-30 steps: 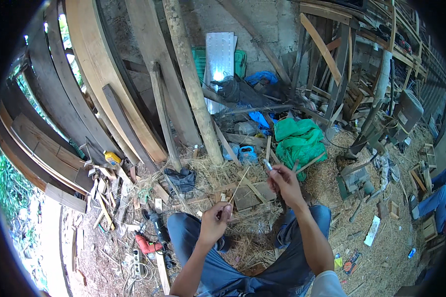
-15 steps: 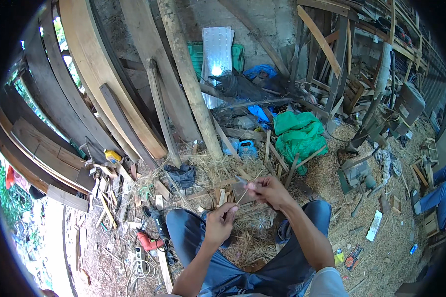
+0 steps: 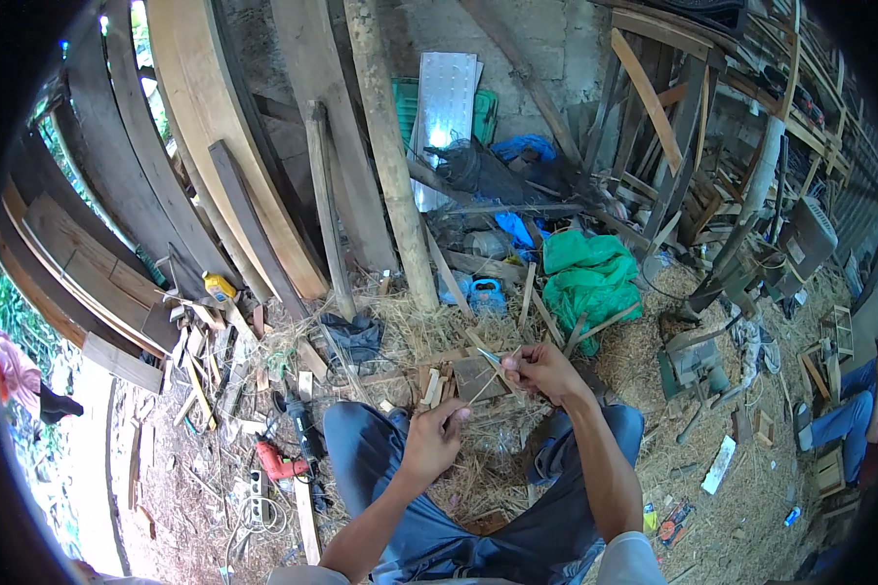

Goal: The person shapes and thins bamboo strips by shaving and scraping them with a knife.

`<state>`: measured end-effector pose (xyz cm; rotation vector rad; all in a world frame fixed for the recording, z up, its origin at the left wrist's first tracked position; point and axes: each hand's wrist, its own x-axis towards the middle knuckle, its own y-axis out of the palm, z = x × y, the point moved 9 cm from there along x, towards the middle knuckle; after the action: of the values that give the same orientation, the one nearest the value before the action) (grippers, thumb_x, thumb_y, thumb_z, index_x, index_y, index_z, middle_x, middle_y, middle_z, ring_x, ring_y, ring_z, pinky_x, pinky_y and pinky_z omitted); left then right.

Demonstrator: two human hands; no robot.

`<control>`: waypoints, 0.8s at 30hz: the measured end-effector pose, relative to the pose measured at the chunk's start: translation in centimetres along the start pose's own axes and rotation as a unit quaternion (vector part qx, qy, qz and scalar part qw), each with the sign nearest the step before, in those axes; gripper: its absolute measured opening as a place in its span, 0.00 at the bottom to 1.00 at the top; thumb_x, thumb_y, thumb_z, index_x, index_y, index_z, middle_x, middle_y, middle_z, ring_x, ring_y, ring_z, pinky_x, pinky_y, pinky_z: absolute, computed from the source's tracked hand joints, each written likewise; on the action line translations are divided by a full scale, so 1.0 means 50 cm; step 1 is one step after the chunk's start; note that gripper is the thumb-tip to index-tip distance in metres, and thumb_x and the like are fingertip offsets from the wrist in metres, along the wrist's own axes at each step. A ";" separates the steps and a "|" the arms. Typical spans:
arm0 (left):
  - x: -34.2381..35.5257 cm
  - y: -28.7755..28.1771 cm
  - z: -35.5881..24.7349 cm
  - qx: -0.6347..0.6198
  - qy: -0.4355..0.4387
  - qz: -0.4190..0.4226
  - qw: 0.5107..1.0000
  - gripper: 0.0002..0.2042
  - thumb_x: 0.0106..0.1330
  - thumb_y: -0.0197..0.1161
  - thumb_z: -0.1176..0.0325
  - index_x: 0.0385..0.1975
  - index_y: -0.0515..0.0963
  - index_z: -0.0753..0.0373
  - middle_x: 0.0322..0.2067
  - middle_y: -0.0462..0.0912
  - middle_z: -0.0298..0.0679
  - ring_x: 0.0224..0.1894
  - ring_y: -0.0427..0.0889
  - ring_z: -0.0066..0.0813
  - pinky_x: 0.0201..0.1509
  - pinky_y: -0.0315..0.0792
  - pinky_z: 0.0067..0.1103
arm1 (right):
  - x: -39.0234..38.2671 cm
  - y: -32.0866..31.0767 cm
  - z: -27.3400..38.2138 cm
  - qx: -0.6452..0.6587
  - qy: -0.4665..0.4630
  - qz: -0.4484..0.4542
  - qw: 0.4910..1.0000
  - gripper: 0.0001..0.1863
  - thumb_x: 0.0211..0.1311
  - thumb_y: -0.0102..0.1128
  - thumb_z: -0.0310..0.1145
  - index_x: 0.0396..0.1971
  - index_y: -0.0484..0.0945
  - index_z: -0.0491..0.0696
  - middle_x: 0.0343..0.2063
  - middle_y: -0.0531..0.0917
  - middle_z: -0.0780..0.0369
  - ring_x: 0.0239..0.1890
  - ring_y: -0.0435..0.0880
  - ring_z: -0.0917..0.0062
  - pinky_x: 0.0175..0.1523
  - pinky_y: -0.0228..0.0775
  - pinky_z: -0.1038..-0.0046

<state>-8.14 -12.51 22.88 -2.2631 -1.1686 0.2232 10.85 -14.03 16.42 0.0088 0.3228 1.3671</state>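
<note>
Left hand (image 3: 434, 444) pinches lower end of a thin wooden stick (image 3: 481, 391) between thumb and fingers. Stick sits between the hands, slanting up and right, above the straw-littered floor (image 3: 478, 468). Right hand (image 3: 546, 375) closes round a small knife (image 3: 489, 356), blade out to the left; can't tell if blade touches stick. Stick looks very light, fairly stiff, dry, likely to snap if bent; best held near the lower end, fingers off the edge. Knife: light, rigid, grip at the back, behind the blade. Left of the knees (image 3: 354, 429): red power tool (image 3: 281, 463), power strip (image 3: 258, 495). Farther: black plastic bag (image 3: 353, 339), blue jug (image 3: 486, 294), crumpled green sheet (image 3: 590, 278). Back: shiny metal panel (image 3: 446, 112) leaning upright.
</note>
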 end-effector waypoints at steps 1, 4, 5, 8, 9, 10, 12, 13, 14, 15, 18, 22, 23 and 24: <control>0.001 -0.004 0.004 -0.001 0.016 -0.016 1.000 0.05 0.62 0.60 0.71 0.34 0.78 0.65 0.17 0.75 0.43 0.16 0.72 0.27 0.23 0.65 0.22 | -0.001 0.011 -0.005 -0.002 -0.001 0.002 1.000 0.11 0.61 0.59 0.34 0.30 0.80 0.41 0.17 0.75 0.69 0.13 0.63 0.90 0.17 0.51 0.83; 0.010 -0.010 0.005 -0.003 0.043 -0.044 0.998 0.05 0.62 0.60 0.70 0.34 0.78 0.65 0.19 0.77 0.45 0.18 0.75 0.32 0.25 0.68 0.24 | -0.003 0.043 -0.003 -0.139 -0.036 -0.028 0.989 0.10 0.61 0.60 0.35 0.29 0.80 0.42 0.17 0.76 0.69 0.13 0.64 0.89 0.17 0.52 0.82; 0.013 -0.013 0.003 -0.003 0.053 -0.052 0.997 0.05 0.63 0.59 0.70 0.34 0.78 0.64 0.20 0.77 0.46 0.19 0.76 0.35 0.26 0.69 0.24 | -0.003 0.039 -0.006 -0.116 -0.026 -0.056 0.991 0.12 0.60 0.61 0.37 0.25 0.79 0.43 0.16 0.75 0.69 0.14 0.66 0.88 0.17 0.54 0.82; 0.015 -0.003 -0.009 -0.014 0.059 -0.038 0.997 0.05 0.63 0.59 0.70 0.34 0.77 0.65 0.21 0.77 0.46 0.20 0.76 0.37 0.27 0.69 0.25 | 0.012 -0.009 -0.026 -0.013 -0.020 -0.076 0.997 0.14 0.59 0.63 0.40 0.21 0.78 0.45 0.14 0.73 0.70 0.14 0.68 0.87 0.18 0.57 0.81; 0.015 -0.008 -0.006 -0.013 0.060 -0.041 0.997 0.05 0.63 0.59 0.70 0.34 0.77 0.65 0.21 0.77 0.46 0.20 0.76 0.37 0.27 0.69 0.25 | 0.012 0.001 -0.016 -0.001 -0.035 -0.076 0.996 0.14 0.59 0.63 0.40 0.21 0.78 0.45 0.14 0.73 0.70 0.14 0.68 0.87 0.18 0.57 0.81; 0.012 -0.015 0.005 -0.001 0.046 -0.041 0.998 0.05 0.63 0.58 0.70 0.34 0.77 0.65 0.21 0.77 0.46 0.20 0.76 0.37 0.27 0.69 0.25 | 0.012 0.016 -0.005 0.011 -0.050 -0.074 0.996 0.14 0.59 0.63 0.39 0.21 0.78 0.45 0.14 0.73 0.70 0.14 0.68 0.87 0.18 0.57 0.81; 0.019 -0.018 0.009 0.010 0.036 -0.043 0.998 0.05 0.63 0.58 0.71 0.33 0.77 0.65 0.21 0.77 0.46 0.20 0.76 0.36 0.27 0.69 0.25 | 0.018 0.029 -0.013 -0.064 -0.038 -0.038 0.996 0.12 0.60 0.62 0.38 0.24 0.79 0.44 0.14 0.73 0.70 0.14 0.68 0.88 0.18 0.56 0.82; 0.018 -0.010 0.014 0.000 0.027 -0.029 0.999 0.05 0.64 0.58 0.71 0.33 0.77 0.65 0.20 0.77 0.45 0.20 0.76 0.35 0.27 0.69 0.25 | 0.031 -0.020 -0.032 -0.057 -0.028 -0.109 0.992 0.11 0.60 0.61 0.37 0.27 0.79 0.44 0.15 0.73 0.70 0.14 0.67 0.88 0.18 0.55 0.82; 0.016 -0.003 0.018 -0.009 0.019 -0.014 1.000 0.05 0.64 0.57 0.71 0.33 0.77 0.65 0.20 0.77 0.45 0.20 0.76 0.34 0.27 0.69 0.24 | 0.032 -0.075 -0.049 -0.051 -0.018 -0.178 0.983 0.10 0.61 0.60 0.36 0.29 0.80 0.44 0.15 0.73 0.70 0.14 0.65 0.88 0.18 0.54 0.82; 0.008 -0.010 0.027 -0.009 0.014 -0.012 1.000 0.05 0.64 0.57 0.71 0.33 0.77 0.65 0.20 0.77 0.45 0.20 0.76 0.34 0.27 0.69 0.24 | 0.024 -0.101 0.002 -0.025 -0.053 -0.196 0.979 0.09 0.63 0.57 0.34 0.31 0.80 0.44 0.16 0.73 0.70 0.14 0.63 0.88 0.18 0.52 0.82; 0.013 -0.044 0.043 0.001 0.016 -0.042 0.999 0.05 0.64 0.57 0.71 0.33 0.77 0.65 0.20 0.77 0.45 0.21 0.76 0.30 0.28 0.68 0.23 | 0.004 -0.008 0.026 -0.019 -0.080 -0.114 0.990 0.10 0.65 0.54 0.33 0.33 0.79 0.42 0.17 0.72 0.70 0.15 0.62 0.88 0.19 0.51 0.82; 0.022 -0.042 0.049 -0.022 0.028 -0.030 0.999 0.06 0.65 0.57 0.71 0.34 0.77 0.66 0.20 0.76 0.40 0.22 0.73 0.21 0.29 0.67 0.19 | -0.002 -0.014 0.024 0.111 -0.105 -0.083 0.985 0.11 0.67 0.51 0.35 0.36 0.75 0.41 0.17 0.70 0.69 0.17 0.62 0.89 0.21 0.53 0.85; 0.024 -0.039 0.053 -0.052 0.021 -0.018 0.998 0.06 0.66 0.56 0.70 0.35 0.77 0.67 0.20 0.76 0.37 0.23 0.72 0.19 0.29 0.67 0.18 | 0.000 -0.027 0.026 0.124 -0.114 -0.094 0.981 0.12 0.68 0.50 0.36 0.34 0.75 0.42 0.16 0.69 0.69 0.17 0.62 0.89 0.21 0.53 0.84; 0.021 -0.042 0.055 -0.051 0.022 -0.017 0.998 0.06 0.66 0.56 0.70 0.35 0.77 0.67 0.20 0.76 0.37 0.23 0.72 0.19 0.29 0.67 0.18 | -0.006 -0.023 0.038 0.125 -0.115 -0.094 0.981 0.12 0.68 0.50 0.36 0.34 0.75 0.42 0.16 0.69 0.69 0.17 0.62 0.89 0.21 0.53 0.84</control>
<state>-10.04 -9.60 21.93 -2.3223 -1.2192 0.1024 12.34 -14.23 18.10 0.3353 0.2910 1.1180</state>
